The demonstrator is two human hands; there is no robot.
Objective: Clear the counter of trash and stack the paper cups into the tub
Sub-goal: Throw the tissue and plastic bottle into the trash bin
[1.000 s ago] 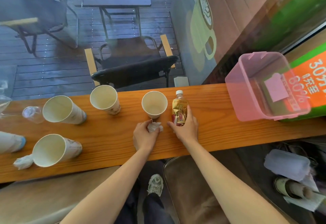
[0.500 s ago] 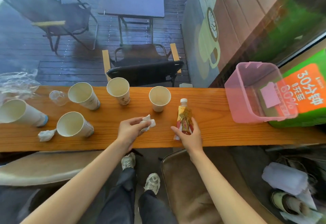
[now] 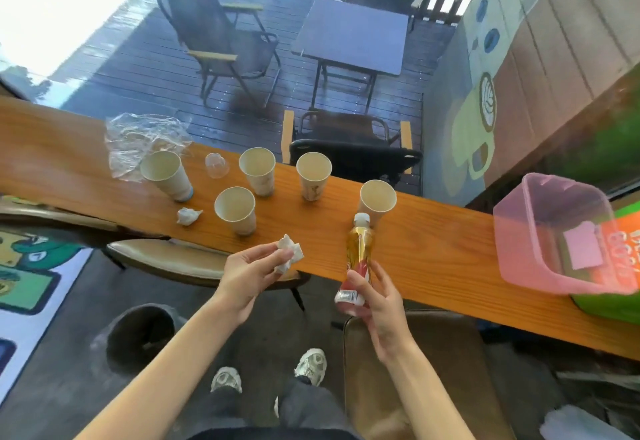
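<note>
My left hand (image 3: 247,273) holds a crumpled white tissue (image 3: 289,258) just off the near edge of the wooden counter (image 3: 433,256). My right hand (image 3: 375,301) grips a small bottle of yellow drink (image 3: 356,259) by its lower half, lifted clear of the counter. Several empty paper cups stand on the counter, the nearest one (image 3: 376,201) right behind the bottle, another (image 3: 236,209) at the front left. A pink see-through tub (image 3: 519,256) sits at the right end, empty of cups.
A second tissue wad (image 3: 188,215), a clear plastic lid (image 3: 216,164) and a crumpled clear bag (image 3: 138,141) lie at the counter's left. A dark round bin (image 3: 138,334) stands on the floor lower left. Brown stools flank my legs under the counter.
Both hands have pulled back from the counter toward me, lifting the tissue and the bottle off it. The view has swung so more of the left side shows.
</note>
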